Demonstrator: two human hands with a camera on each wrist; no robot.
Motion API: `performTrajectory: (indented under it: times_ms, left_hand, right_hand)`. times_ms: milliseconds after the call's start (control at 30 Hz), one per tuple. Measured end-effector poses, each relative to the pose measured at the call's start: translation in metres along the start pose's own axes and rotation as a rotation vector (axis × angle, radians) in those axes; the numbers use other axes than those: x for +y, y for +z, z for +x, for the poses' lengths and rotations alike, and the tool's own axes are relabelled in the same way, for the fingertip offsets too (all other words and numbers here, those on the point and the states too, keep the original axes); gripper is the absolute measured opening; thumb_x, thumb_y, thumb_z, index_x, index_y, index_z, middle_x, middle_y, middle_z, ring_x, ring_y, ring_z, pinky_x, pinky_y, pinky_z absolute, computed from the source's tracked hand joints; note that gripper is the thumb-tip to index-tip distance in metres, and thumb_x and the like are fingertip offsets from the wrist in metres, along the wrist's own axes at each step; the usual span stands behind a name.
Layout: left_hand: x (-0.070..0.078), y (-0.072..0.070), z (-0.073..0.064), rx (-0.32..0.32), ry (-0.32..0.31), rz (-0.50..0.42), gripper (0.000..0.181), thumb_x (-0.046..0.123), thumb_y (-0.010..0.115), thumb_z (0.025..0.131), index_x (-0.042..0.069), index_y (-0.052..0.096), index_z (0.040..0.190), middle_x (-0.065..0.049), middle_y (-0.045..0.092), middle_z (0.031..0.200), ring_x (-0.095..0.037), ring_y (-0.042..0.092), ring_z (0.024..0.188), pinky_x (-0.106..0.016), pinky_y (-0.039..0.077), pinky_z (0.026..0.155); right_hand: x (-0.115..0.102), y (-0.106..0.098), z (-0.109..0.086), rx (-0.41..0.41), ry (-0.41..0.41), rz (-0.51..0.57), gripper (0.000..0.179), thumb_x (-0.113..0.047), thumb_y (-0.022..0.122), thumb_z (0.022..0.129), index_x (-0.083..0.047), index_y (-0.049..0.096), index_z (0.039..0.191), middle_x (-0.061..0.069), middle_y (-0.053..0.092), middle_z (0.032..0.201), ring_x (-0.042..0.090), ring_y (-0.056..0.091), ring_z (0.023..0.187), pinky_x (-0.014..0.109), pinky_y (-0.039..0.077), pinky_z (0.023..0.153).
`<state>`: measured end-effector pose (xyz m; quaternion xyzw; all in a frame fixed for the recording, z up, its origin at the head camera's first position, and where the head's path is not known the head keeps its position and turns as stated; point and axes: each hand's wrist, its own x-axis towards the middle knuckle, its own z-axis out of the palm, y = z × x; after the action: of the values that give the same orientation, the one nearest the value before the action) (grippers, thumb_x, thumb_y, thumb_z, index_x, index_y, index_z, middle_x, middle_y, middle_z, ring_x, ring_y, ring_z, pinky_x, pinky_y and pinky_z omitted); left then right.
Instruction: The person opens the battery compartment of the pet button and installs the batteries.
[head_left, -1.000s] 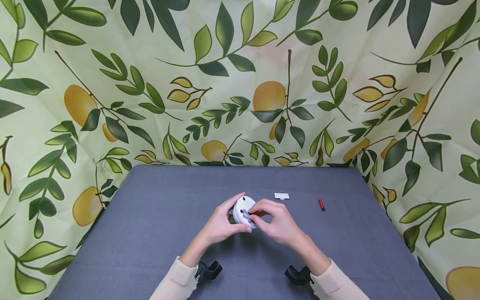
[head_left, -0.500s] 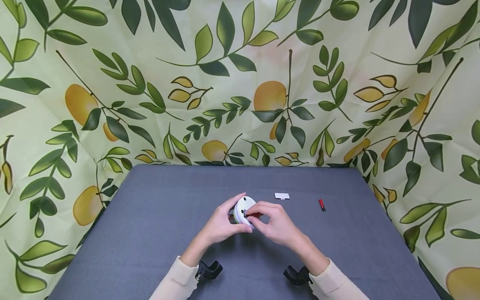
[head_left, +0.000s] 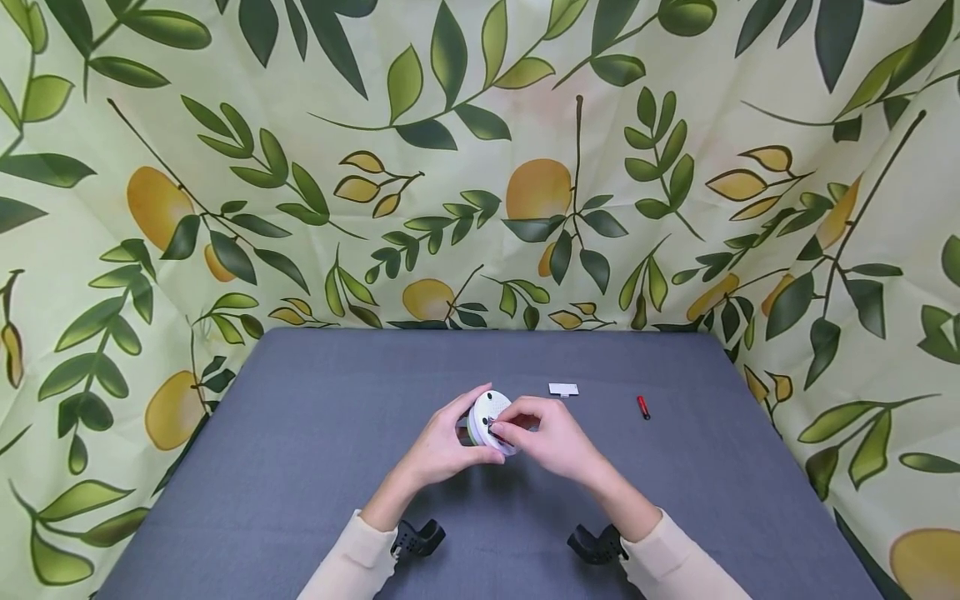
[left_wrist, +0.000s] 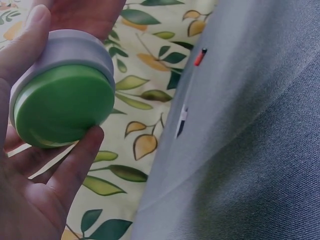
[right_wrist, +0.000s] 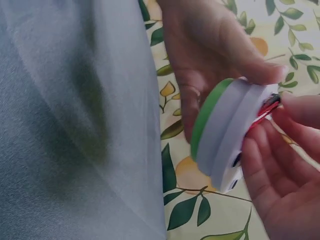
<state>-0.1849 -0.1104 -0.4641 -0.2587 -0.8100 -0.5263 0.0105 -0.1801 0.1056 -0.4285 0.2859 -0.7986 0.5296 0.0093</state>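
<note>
My left hand holds a round white push-button device by its rim above the table, thumb on one side and fingers on the other. Its green domed face shows in the left wrist view, turned away from the head camera. The white back, with small dark round spots, faces my right hand. Between thumb and fingers, that hand pinches a red and black battery right at the back of the device, as the right wrist view shows. The battery's seat is mostly hidden by the fingers.
A small white cover with a tab lies on the grey table beyond the right hand. Farther right lies another red and black battery. Leaf-and-fruit patterned cloth hangs behind the table and along both sides.
My right fingers shifted slightly up and left over the device's back, and the battery's red part went from view in the head view. The left hand and device stay nearly still.
</note>
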Motion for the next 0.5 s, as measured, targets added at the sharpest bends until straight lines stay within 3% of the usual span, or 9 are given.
performTrajectory:
  times_ms: [167, 300, 400, 500]
  left_hand:
    - [0.0, 0.0, 0.001, 0.002, -0.001, 0.019, 0.092, 0.028, 0.094, 0.073, 0.016, 0.048, 0.152, -0.005, 0.056, 0.144, -0.018, 0.056, 0.122, -0.035, 0.052, 0.094]
    - [0.001, 0.001, 0.001, 0.002, -0.005, 0.022, 0.093, 0.028, 0.095, 0.072, 0.014, 0.048, 0.152, -0.005, 0.056, 0.143, -0.018, 0.056, 0.121, -0.037, 0.051, 0.095]
    - [0.001, 0.001, 0.0, -0.002, 0.003, 0.032, 0.094, 0.029, 0.095, 0.072, 0.014, 0.048, 0.152, -0.005, 0.056, 0.143, -0.018, 0.057, 0.121, -0.037, 0.051, 0.095]
    - [0.001, 0.001, 0.0, -0.004, 0.001, 0.042, 0.094, 0.03, 0.095, 0.071, 0.016, 0.048, 0.152, -0.005, 0.055, 0.144, -0.018, 0.057, 0.12, -0.037, 0.051, 0.095]
  right_hand:
    - [-0.002, -0.004, 0.005, -0.049, 0.123, 0.038, 0.007, -0.017, 0.079, 0.09, -0.01, 0.077, 0.09, -0.001, 0.068, 0.083, 0.016, 0.061, 0.074, 0.025, 0.052, 0.066]
    - [0.0, -0.005, 0.009, -0.024, 0.203, 0.005, 0.016, -0.02, 0.083, 0.086, -0.009, 0.073, 0.092, 0.001, 0.065, 0.083, 0.018, 0.059, 0.075, 0.026, 0.05, 0.065]
    - [0.003, -0.006, 0.011, 0.0, 0.303, 0.016, 0.034, -0.023, 0.084, 0.083, -0.005, 0.066, 0.106, 0.007, 0.06, 0.092, 0.021, 0.055, 0.081, 0.029, 0.048, 0.069]
    - [0.005, -0.008, 0.011, -0.028, 0.404, 0.074, 0.056, -0.025, 0.084, 0.083, -0.001, 0.058, 0.127, 0.013, 0.056, 0.107, 0.023, 0.054, 0.091, 0.032, 0.048, 0.075]
